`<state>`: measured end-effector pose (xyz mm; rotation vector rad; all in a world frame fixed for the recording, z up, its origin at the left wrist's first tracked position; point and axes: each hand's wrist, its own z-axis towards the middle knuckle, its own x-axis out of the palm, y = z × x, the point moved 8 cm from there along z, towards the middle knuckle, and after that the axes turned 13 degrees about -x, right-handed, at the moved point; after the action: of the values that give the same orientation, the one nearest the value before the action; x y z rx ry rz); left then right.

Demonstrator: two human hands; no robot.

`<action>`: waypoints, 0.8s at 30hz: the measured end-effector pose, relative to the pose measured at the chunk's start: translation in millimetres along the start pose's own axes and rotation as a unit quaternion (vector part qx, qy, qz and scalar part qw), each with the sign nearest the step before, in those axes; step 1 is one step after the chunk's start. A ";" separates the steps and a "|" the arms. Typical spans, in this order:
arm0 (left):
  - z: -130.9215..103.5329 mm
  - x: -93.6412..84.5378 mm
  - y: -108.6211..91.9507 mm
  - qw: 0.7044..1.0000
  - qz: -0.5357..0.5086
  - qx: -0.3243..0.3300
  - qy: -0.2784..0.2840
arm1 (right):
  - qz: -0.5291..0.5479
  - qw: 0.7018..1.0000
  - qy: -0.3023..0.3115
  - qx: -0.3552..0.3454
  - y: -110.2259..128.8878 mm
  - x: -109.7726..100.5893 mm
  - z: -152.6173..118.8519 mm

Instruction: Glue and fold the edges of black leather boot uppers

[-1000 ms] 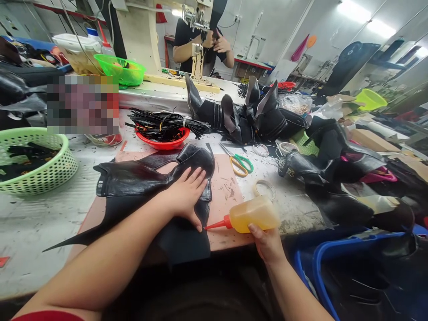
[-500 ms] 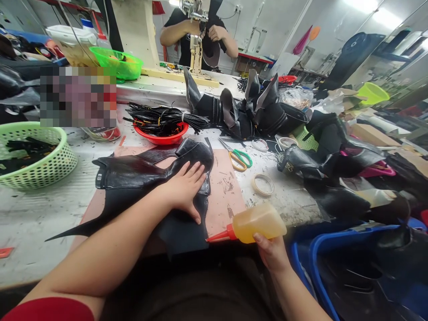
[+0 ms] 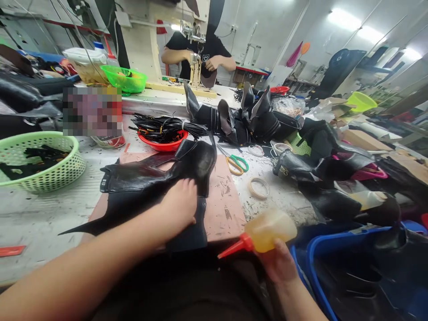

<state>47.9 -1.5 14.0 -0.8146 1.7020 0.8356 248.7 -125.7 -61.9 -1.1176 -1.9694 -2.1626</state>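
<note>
Right hand (image 3: pixel 279 263): closed around the bottle (image 3: pixel 270 229), thumb on its near side. Left hand (image 3: pixel 180 205): fingers curled on the leather (image 3: pixel 137 176); I cannot tell whether they pinch any of it.

Layout, by size, seen from my remote station. Table (image 3: pixel 83 207) runs beneath and beyond the left hand. Pink sheet (image 3: pixel 224 209) lies under the leather and extends rightward between the hands. Leather spreads to both sides of the left hand, long axis roughly crosswise; it lies left of and beyond the right grip. Left hand is nearer, in contact.

Bottle tilts, long axis running down-left to the red nozzle (image 3: pixel 242 244). Tip is near the leather's near right corner, apart from it, on my side of the table edge. Scissors (image 3: pixel 230 158) lie beyond the right grip, leftward; tape roll (image 3: pixel 260 196) is closer to it.
</note>
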 end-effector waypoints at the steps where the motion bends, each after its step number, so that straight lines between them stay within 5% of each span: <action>1: -12.6 7.2 1.2 0.999 -0.008 -0.033 0.010 | 0.036 0.999 -0.010 0.008 5.0 3.9 2.8; 4: -53.8 34.0 13.1 0.995 -0.041 -0.088 -0.003 | 0.134 0.990 -0.006 0.035 18.0 22.8 10.7; 7: -95.5 49.8 43.3 0.990 -0.112 -0.055 -0.065 | 0.197 0.979 -0.011 0.044 26.2 31.8 15.9; 10: -132.5 60.3 86.0 0.985 -0.173 -0.004 -0.001 | 0.220 0.974 -0.015 0.047 28.5 26.3 18.5; 13: -151.6 50.9 130.5 0.974 -0.208 -0.048 0.074 | 0.230 0.972 -0.018 0.036 29.8 13.9 20.0; 17: -133.0 28.2 173.9 0.940 -0.211 -0.232 0.134 | 0.248 0.968 -0.020 0.035 26.7 3.6 19.8; 21: -84.7 9.5 184.7 0.923 -0.169 -0.330 0.105 | 0.250 0.967 -0.002 0.055 20.7 3.4 18.2; 24: -57.9 -2.9 176.1 0.940 -0.102 -0.326 0.015 | 0.246 0.964 0.063 0.081 20.8 10.5 15.7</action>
<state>-127.1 43.4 55.6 -1.4271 1.3299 1.2675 257.9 -111.7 -39.4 -1.2420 -1.5682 -1.7379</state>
